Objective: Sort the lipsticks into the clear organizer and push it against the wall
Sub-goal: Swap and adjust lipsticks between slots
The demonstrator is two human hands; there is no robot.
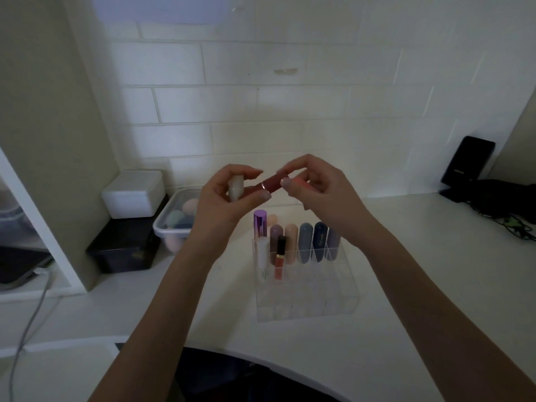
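The sorting looks partly done. The organizer (307, 297) stands out on the desk (406, 285), well short of the tiled wall (261, 105) along the desk's back edge, so the push has yet to happen. Its back row holds a line of capsule-shaped lipsticks (306, 242), mauve, peach, grey-blue and navy, with one more half hidden behind the right wrist; a taller purple tube (260, 224) stands at the left end, with a pale rounded cap just visible behind it. In the next row a white tube (262, 256) and a coral gloss (280, 256) stand side by side near the left wall of the organizer. The front rows of cells look empty, though the clear plastic makes that hard to judge. Both hands are raised above the organizer: the left hand (229, 195) is curled around a pale lipstick (235, 188) in the palm while its fingertips pinch one end of a dark red lipstick (271, 182), and the right hand (316, 187) pinches the other end, fingers closed on it. At least these two still need cells. At the back left corner of the desk, a clear lidded tub (174, 216) holds rounded sponges in pink and teal, and beside it a white box (132, 192) sits on a black box (124, 248).
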